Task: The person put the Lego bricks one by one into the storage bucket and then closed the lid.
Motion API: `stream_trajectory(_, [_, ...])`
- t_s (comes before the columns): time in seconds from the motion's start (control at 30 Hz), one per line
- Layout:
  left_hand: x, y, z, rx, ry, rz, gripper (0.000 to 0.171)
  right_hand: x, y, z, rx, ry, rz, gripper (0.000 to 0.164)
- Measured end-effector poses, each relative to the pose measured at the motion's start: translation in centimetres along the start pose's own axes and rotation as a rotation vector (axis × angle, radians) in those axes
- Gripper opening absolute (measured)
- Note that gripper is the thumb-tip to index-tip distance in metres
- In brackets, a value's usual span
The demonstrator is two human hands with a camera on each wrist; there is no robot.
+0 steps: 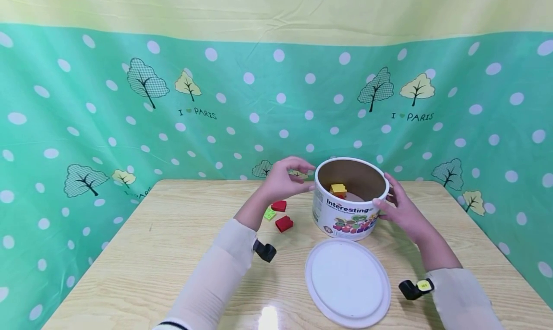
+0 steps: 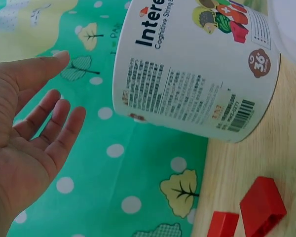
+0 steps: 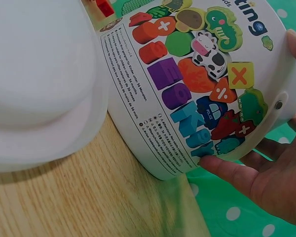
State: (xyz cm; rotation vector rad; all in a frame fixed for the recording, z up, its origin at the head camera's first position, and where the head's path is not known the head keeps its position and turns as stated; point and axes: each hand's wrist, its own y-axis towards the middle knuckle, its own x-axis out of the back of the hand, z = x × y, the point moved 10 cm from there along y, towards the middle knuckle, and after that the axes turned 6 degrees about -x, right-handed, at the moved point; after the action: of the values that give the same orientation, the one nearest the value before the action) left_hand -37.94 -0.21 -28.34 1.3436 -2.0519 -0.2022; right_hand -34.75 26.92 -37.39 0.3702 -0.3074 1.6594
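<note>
A white bucket [image 1: 341, 215], printed with "Interesting" and pictures of colourful toys, stands toward the back of the table with its top open. Inside it lie a yellow building block [image 1: 338, 189] and a bit of red. My right hand [image 1: 399, 207] holds its right side, thumb at the front and fingers spread round toward the back, close by the white carrying handle [image 3: 266, 131]. On the other side, my left hand [image 1: 285, 179] is beside the rim with fingers apart and nothing in them; the left wrist view shows a gap between its palm [image 2: 24, 163] and the bucket.
A round white lid [image 1: 347, 282] lies on the table [image 1: 173, 253] just in front of the bucket. Left of the bucket are two red blocks [image 1: 283, 223] and a lime-green block [image 1: 270, 214]. A green dotted curtain [image 1: 276, 104] hangs behind the table's far edge.
</note>
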Motion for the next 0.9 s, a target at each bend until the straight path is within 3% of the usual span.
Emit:
stream_trajectory(0.37, [1.7, -2.4, 2.9, 0.063, -0.057, -0.025, 0.040, -0.1, 0.0, 0.1, 0.004, 0.003, 0.005, 0.089])
stream_trajectory(0.7, [3.0, -4.5, 4.6, 0.100, -0.101, -0.069, 0.044, -0.1, 0.0, 0.3, -0.001, 0.003, 0.003, 0.089])
stream_trajectory(0.83, [3.2, -5.7, 5.7, 0.151, -0.110, -0.078, 0.048, -0.1, -0.1, 0.3, -0.003, 0.002, 0.001, 0.090])
stream_trajectory(0.9, [3.3, -6.3, 5.3, 0.182, -0.094, -0.072, 0.049, -0.2, -0.1, 0.2, -0.003, 0.002, 0.001, 0.089])
